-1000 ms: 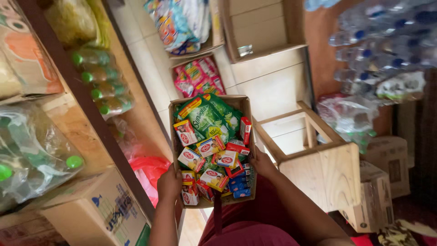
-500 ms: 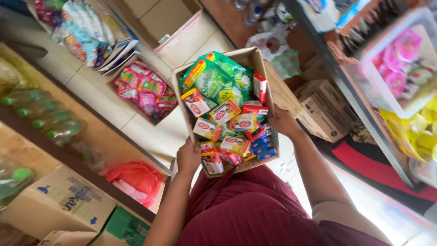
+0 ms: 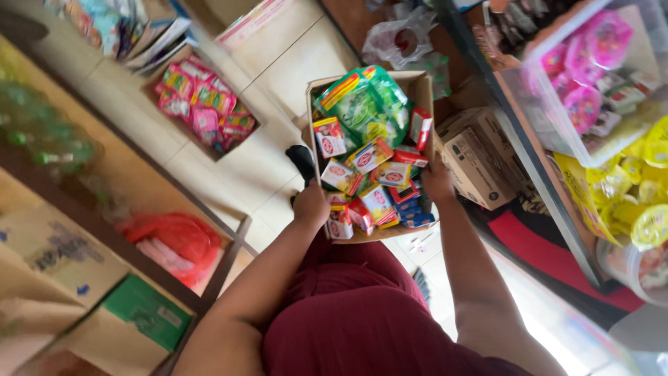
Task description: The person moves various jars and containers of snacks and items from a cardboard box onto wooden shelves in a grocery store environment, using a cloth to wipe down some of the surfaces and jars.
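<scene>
I carry an open cardboard box in front of my body. My left hand grips its near left corner and my right hand grips its right side. Inside lie green snack bags at the far end and several small red, white and yellow packets nearer me, with a few blue ones at the near right corner. My dark red garment fills the bottom of the view.
A box of pink packets sits on the tiled floor at left. Wooden shelving at left holds green bottles, a red bag and cartons. A brown carton and a rack with pink and yellow goods stand right.
The view has swung to the right: the left shelf slid away and the right-hand rack with pink and yellow goods came in. Both hands kept their hold on the box.
</scene>
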